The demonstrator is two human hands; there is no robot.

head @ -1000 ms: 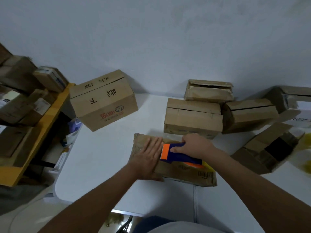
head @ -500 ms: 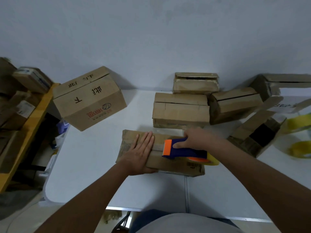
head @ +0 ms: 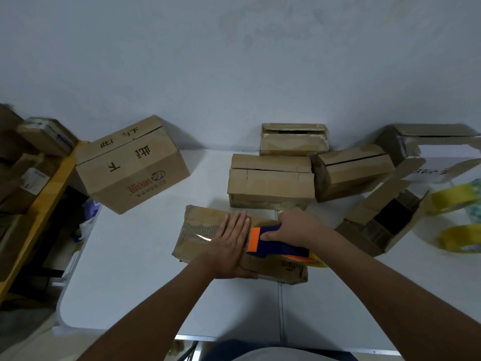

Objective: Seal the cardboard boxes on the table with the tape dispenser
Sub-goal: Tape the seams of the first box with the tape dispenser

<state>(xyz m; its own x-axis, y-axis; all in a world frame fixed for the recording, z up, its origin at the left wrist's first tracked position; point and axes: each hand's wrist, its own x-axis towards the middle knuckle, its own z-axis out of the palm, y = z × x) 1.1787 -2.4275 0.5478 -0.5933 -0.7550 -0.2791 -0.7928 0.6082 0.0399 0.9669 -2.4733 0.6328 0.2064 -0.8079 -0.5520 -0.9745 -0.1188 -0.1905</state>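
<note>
The white surface carries a scatter of brown cardboard boxes against a pale wall: a large printed cardboard box stands tilted at the left edge, a cluster of three smaller closed brown boxes sits at the back, and an open, flaps-up cardboard box lies to the right, with yellow tape rolls just beyond it. Nearest the person lies the flat, worn brown cardboard box now being sealed. The left hand rests flat on its top, fingers straight and pressing the flaps down. The right hand grips the handle of the blue and orange tape dispenser, whose orange front edge sits on the box top just beside the left hand's fingers. A glossy strip of clear tape appears to show left of the left hand, so the taping pass seems underway. The next move likely calls for steady downward pressure while drawing the dispenser along the seam, then tilting it to cut the tape at the box edge.
</note>
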